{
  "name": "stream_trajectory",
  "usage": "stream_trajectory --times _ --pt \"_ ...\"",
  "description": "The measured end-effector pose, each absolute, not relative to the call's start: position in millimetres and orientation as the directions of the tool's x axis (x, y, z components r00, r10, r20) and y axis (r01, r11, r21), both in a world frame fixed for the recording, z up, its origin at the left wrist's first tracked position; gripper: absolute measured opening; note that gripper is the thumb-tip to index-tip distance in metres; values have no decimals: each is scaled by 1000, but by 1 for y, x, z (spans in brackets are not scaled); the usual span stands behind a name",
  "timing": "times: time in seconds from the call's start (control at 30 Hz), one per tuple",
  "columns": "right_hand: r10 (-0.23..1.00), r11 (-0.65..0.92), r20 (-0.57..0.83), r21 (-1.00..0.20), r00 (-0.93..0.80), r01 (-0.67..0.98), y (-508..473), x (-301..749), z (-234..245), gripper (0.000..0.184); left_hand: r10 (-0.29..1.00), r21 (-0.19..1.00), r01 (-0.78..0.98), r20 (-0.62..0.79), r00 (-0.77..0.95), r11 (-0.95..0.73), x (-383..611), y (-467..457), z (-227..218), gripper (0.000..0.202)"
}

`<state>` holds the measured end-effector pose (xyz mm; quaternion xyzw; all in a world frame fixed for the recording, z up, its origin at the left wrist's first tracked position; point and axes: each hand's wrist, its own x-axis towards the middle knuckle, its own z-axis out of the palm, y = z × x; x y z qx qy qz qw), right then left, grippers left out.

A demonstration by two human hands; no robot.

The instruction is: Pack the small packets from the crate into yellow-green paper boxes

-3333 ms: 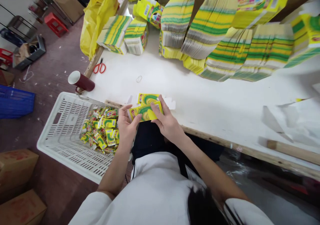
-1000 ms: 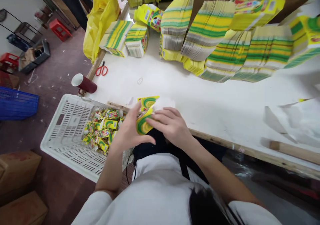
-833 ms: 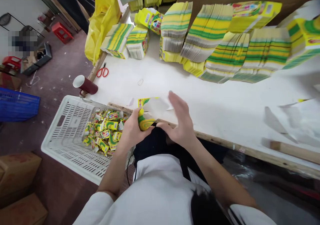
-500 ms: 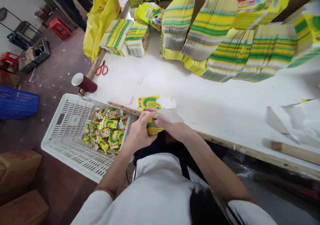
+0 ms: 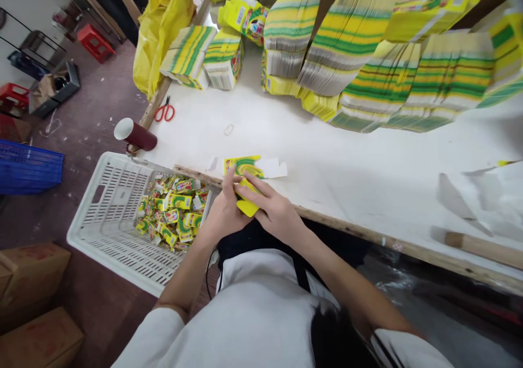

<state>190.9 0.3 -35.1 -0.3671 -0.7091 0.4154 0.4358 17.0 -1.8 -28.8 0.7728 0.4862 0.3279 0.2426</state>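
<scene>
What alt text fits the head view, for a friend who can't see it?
A person's left hand and right hand hold a small yellow carton at the near edge of a white table. On the left, a white plastic basket holds many small printed cartons; stacks of flat cartons line the table's far side.

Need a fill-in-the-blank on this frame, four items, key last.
1. The left hand and right hand hold a carton whose visible flap is ____.
2. The basket of packs is on the person's ____ side.
3. The scissors have ____ handles.
4. The tabletop is coloured ____.

Missing words: yellow; left; red; white.
</scene>
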Motion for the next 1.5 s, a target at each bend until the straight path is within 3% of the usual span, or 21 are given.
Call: stream_trajectory --times 0.07,0.17,0.27,0.4,0.5,0.87,1.23,1.5 --pt "919 378 331 -894 -214 240 2 194 -39 46 958 737 617 263 112 -274 17 -2 -29 108" --pt "933 356 350 -877 -78 321 8 199 -44 47 984 909 415 98 -150 -28 16 -3 -25 90" --pt "896 444 412 -815 -167 372 12 204 -48 46 976 993 93 -45 -214 66 14 -4 -18 70" --pt "882 471 418 -795 -219 381 13 208 -48 34 963 996 -49 -83 -255 73 12 -4 -14 52" --pt "883 458 371 -811 -287 363 12 210 -44 32 956 982 -132 -166 -243 137 14 -4 -16 55" --pt "832 463 297 -838 -469 290 24 226 -35 30 950 978 -151 -180 -255 145 24 -1 -14 47" --pt "867 421 293 -864 -402 277 25 216 -45 32 947 984 -130 -153 -283 120 20 3 -11 44" --pt "818 421 277 -886 -504 195 30 232 -36 32 951 984 -132 -152 -270 120 18 1 -15 42"
